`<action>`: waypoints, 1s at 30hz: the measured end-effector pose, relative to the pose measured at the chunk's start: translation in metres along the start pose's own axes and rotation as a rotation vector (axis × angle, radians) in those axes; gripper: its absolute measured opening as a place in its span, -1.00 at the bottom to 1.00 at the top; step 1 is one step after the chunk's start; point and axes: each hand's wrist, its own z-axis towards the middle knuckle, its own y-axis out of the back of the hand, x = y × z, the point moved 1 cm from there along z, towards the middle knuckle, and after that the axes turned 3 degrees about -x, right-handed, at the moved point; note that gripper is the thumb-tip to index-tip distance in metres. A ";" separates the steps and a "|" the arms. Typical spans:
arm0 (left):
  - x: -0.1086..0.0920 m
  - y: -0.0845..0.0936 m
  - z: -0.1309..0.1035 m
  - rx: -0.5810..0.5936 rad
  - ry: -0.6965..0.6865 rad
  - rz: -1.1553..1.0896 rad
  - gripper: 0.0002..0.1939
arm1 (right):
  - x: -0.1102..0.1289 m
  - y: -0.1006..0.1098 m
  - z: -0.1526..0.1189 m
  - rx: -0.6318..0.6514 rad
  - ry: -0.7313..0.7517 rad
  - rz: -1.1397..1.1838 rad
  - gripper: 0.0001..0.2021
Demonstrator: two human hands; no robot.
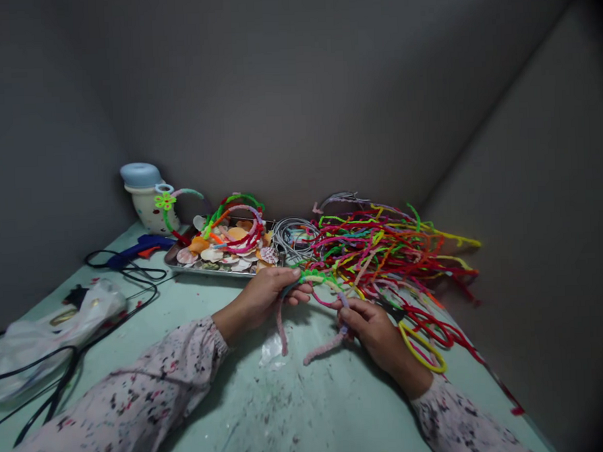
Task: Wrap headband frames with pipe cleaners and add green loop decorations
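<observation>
Between my two hands is a curved band of fuzzy pipe cleaners (328,281), green, yellow and lilac along the arch, with pink ends hanging down. My left hand (269,296) pinches its left side between thumb and fingers. On the right side, near the lilac part, my right hand (367,322) closes its thumb and fingers round the band. Just behind lies a big tangled heap of coloured pipe cleaners (381,240). A metal tray (219,274) of seashells, with finished-looking pipe cleaner rings (254,218) on top, stands beyond my left hand.
At the left are a blue glue gun (141,250), black cables (78,352) and a crumpled plastic bag (33,347). A spotted cup with a blue lid (149,198) stands in the back corner. A yellow loop (422,350) lies by my right wrist. Walls enclose the table (288,411).
</observation>
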 end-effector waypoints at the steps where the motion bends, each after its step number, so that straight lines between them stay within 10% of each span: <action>1: 0.000 0.000 0.000 -0.002 0.001 -0.005 -0.81 | -0.001 0.000 0.000 0.003 -0.010 0.016 -0.67; 13: 0.010 0.004 0.002 0.063 0.127 -0.322 -0.52 | -0.004 0.009 0.010 -0.100 -0.007 0.064 -0.70; 20: 0.029 0.003 0.002 0.146 0.133 -0.238 -0.62 | 0.041 0.020 0.026 -0.211 0.093 0.148 -0.72; 30: 0.048 -0.007 -0.002 0.161 -0.124 0.378 -0.82 | 0.116 -0.106 0.134 0.064 0.348 -0.141 -0.76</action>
